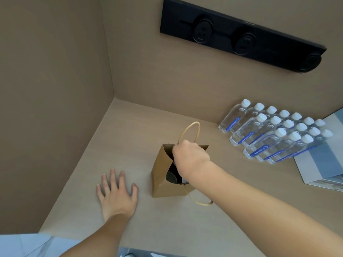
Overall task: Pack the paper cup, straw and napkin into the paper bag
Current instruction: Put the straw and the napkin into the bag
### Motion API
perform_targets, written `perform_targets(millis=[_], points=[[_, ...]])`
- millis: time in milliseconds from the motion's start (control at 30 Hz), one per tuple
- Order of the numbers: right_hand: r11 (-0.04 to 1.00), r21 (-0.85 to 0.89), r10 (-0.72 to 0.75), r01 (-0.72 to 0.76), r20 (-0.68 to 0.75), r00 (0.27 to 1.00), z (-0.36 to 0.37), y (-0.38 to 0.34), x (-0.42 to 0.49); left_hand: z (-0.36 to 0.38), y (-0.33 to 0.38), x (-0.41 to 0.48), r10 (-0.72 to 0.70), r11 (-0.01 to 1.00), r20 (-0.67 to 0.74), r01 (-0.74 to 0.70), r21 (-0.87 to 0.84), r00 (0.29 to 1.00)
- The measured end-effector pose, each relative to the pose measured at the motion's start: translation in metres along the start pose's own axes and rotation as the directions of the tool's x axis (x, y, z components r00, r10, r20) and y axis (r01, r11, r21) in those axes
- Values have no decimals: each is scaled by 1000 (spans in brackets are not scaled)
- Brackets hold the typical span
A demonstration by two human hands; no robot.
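Observation:
A brown paper bag (161, 175) stands upright and open on the beige counter, with one twine handle (190, 130) up at the back and another lying on the counter at the front. Inside it I see a dark round lid, likely the paper cup (171, 176). My right hand (190, 156) reaches over the bag's mouth, fingers curled at the far rim near the back handle; what they hold is hidden. My left hand (117, 191) lies flat on the counter left of the bag, fingers spread. No straw or napkin shows.
Several clear water bottles (274, 134) with white caps stand in rows at the right against the back wall. A white-and-blue box (324, 162) lies beside them. A black socket strip (241, 34) is on the back wall. A side wall closes the left.

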State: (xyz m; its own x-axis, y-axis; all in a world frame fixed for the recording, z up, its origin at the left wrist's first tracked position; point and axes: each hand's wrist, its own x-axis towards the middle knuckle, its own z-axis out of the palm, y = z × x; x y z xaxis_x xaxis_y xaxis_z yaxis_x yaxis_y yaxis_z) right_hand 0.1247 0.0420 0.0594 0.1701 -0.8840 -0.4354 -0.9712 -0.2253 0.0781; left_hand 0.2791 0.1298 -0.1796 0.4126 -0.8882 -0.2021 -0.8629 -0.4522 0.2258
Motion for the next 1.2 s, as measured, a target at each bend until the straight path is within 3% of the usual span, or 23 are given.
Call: perform_targets(millis=[467, 700, 900, 1200], points=[[994, 67, 72, -84, 174, 982, 40, 2, 36, 0, 1, 0, -12, 1000, -6, 12, -11, 1000], [996, 67, 50, -62, 161, 986, 38, 4, 33, 4, 0, 1, -7, 1000, -18, 7, -18, 1000], [1000, -9, 7, -6, 66, 998, 25, 3, 11, 6, 0, 1, -6, 1000, -30, 6, -10, 1000], [998, 56, -9, 8, 24, 1000, 3, 7, -7, 15, -3, 4, -7, 1000, -56, 6, -15, 998]])
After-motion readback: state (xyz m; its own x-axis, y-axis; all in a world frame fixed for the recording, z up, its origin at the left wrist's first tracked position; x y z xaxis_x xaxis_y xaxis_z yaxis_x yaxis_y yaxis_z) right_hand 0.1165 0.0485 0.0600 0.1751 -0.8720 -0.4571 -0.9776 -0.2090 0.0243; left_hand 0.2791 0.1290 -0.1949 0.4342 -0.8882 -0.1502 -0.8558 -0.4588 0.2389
